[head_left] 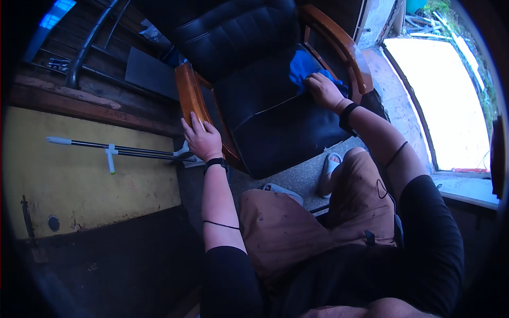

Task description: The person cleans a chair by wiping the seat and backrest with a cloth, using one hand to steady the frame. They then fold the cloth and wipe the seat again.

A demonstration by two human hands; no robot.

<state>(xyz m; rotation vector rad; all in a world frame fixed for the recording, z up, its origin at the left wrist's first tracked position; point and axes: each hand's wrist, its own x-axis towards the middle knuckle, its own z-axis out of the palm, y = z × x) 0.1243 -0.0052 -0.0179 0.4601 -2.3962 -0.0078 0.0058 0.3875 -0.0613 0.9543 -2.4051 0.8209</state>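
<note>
A black leather office chair (pixel 249 100) with wooden armrests faces me, its seat creased and worn along the front. My left hand (pixel 203 142) grips the front end of the left wooden armrest (pixel 187 90), fingers over its top. Bunched in my right hand (pixel 324 93) is a blue cloth (pixel 302 68), which lies against the right side of the seat. The fingers of that hand are closed on the cloth, and its lower part is hidden under them. The right wooden armrest (pixel 344 42) rises just beyond this hand.
A mop-like tool with a grey-white handle (pixel 58 141) lies to the left, over a yellow panel (pixel 106 180). Metal rails (pixel 85 47) stand at the far left. A bright doorway (pixel 440 100) opens on the right. My sandalled feet (pixel 330 168) are close to the chair.
</note>
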